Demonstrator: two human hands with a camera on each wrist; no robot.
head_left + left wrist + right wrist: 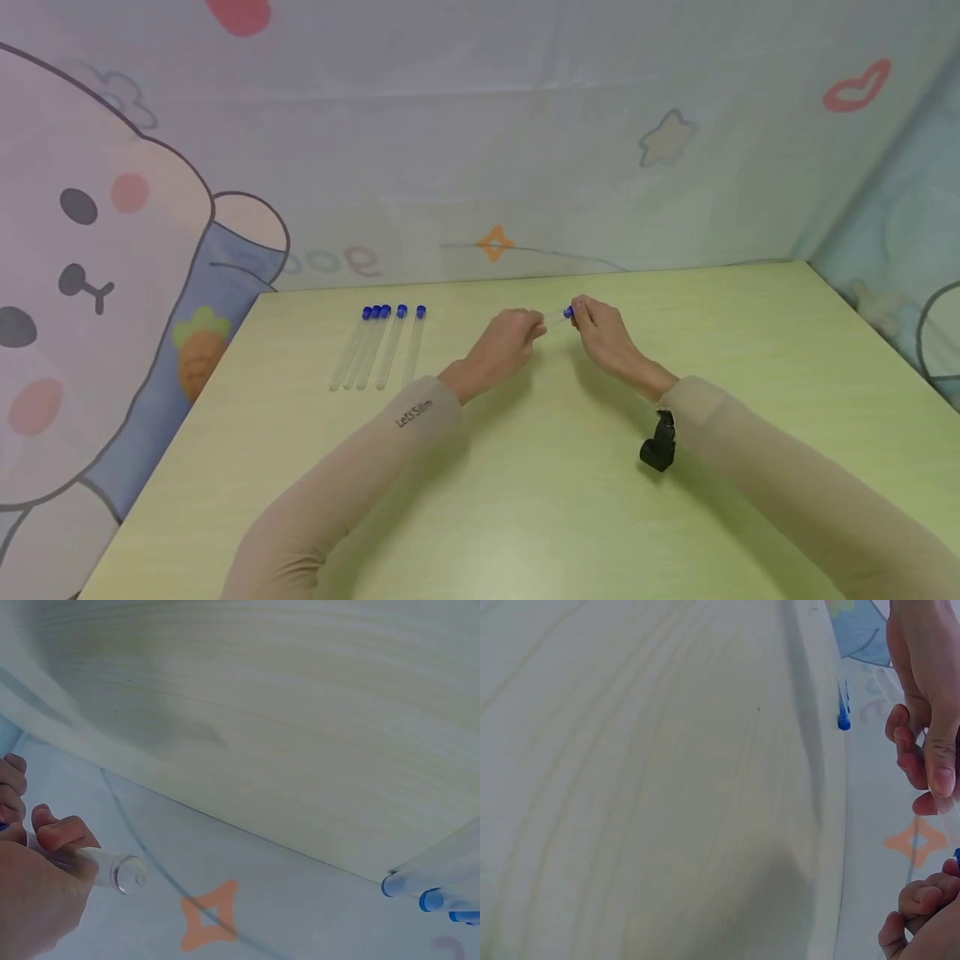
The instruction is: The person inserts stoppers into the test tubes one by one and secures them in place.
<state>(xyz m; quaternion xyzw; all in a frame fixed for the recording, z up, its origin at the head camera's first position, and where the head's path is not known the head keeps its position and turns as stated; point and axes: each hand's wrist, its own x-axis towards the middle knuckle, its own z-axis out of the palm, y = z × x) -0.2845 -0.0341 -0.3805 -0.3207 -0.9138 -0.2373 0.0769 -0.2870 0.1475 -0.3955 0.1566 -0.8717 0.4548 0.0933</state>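
Note:
My left hand (501,346) grips a clear test tube (553,319) above the table. The tube's rounded end (126,874) sticks out of that fist in the left wrist view. At the tube's other end, my right hand (606,335) pinches a blue cap (567,312) between thumb and fingers. Whether the cap is fully seated cannot be seen. In the right wrist view, the left thumb (943,776) presses along the tube, and part of the blue cap (957,856) shows at the right edge.
Several capped test tubes (375,350) lie side by side on the left of the pale table (525,500), blue caps towards the back. A printed cloth (450,167) hangs behind the table. A black wrist camera (658,446) hangs below the right sleeve.

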